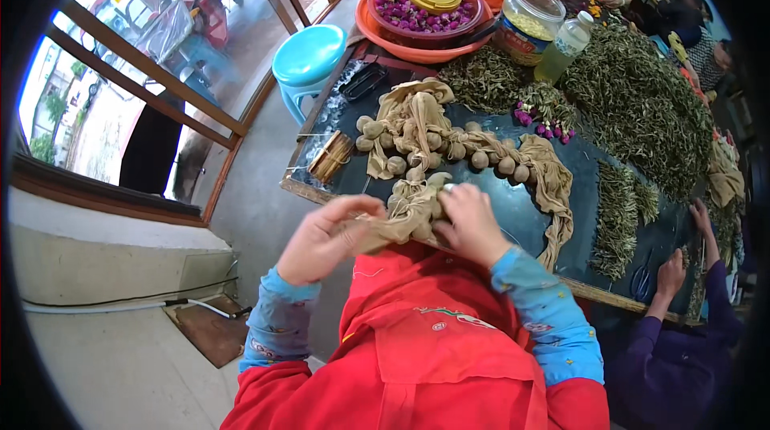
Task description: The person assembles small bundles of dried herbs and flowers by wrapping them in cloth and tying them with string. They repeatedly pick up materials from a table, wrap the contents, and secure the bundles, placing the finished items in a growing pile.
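My left hand (327, 237) and my right hand (469, 223) are both closed on a bunched tan stocking cloth (409, 209) at the near edge of the dark table (521, 217). Small round balls bulge inside the cloth between my hands. Just beyond lies a long tan stocking strip (449, 145) knotted around several round balls, curving across the table and down its right side. My sleeves are blue and a red apron covers my front.
Heaps of dried green leaves (634, 101) and purple flower heads (541, 121) lie behind. An orange basin (417, 49) holds purple flowers and a yellow lid. A jar (525, 22), a bottle (564, 46), a thread bundle (330, 157), a blue stool (309, 57). Another person's hands (674, 269) work at right.
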